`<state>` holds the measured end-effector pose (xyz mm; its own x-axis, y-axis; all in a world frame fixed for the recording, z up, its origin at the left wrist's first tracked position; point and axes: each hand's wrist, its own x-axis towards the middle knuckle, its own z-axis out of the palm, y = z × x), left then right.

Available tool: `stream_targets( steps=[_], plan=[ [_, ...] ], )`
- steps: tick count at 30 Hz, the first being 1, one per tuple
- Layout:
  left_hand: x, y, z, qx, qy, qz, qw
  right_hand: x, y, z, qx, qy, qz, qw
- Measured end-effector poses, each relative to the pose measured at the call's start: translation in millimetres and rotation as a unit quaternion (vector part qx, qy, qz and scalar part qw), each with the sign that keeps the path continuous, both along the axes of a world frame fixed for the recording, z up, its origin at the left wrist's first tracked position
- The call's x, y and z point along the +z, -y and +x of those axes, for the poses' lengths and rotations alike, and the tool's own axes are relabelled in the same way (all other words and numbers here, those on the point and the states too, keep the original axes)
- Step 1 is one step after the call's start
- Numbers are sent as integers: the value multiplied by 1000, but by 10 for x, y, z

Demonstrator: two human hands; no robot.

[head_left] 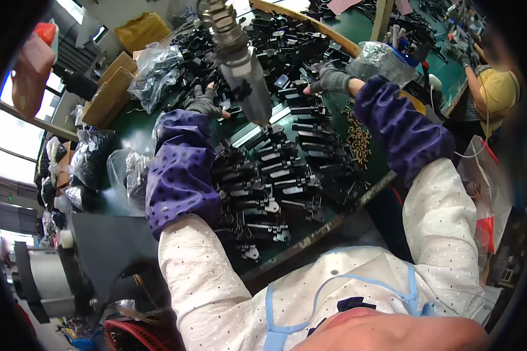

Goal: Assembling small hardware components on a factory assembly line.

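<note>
1. My guess: picking/arranging step, both hands reaching the far heap of black parts [301, 45], machine spindle [247, 82] between them
2. Left hand [202, 104] and right hand [334, 80]: each grip's apart, can't tell if they're touching anything
3. Rowed black parts [278, 157] sit near on the worktop [133, 125], brass pieces [358, 140] right
4. Next probably calls for pinching one part

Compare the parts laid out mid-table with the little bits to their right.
The parts are mostly black; the bits are gold-coloured. Each of the parts is long and slim; the bits are far smaller. The parts lie in rough rows; the bits sit in a loose heap. Both rest on the green table.
</note>
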<state>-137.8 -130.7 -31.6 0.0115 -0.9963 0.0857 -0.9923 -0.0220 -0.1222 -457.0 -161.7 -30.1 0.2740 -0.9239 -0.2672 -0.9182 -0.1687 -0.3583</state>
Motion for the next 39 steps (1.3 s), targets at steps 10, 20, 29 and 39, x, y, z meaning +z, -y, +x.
stream_targets(
  steps=[10,20,29,39],
  plan=[
    [-464,530,71,13,-44,94,994,-199,411,569,-7,-77,-14,997],
    [-602,736,-75,50,-40,118,991,-569,1215,852,19,-79,-145,986],
    [113,525,824,-70,-275,-81,956,-127,870,831,131,-151,-213,956],
    [-579,-367,2429,195,-131,-37,971,-14,-570,-255,233,92,-275,928]
  ],
)
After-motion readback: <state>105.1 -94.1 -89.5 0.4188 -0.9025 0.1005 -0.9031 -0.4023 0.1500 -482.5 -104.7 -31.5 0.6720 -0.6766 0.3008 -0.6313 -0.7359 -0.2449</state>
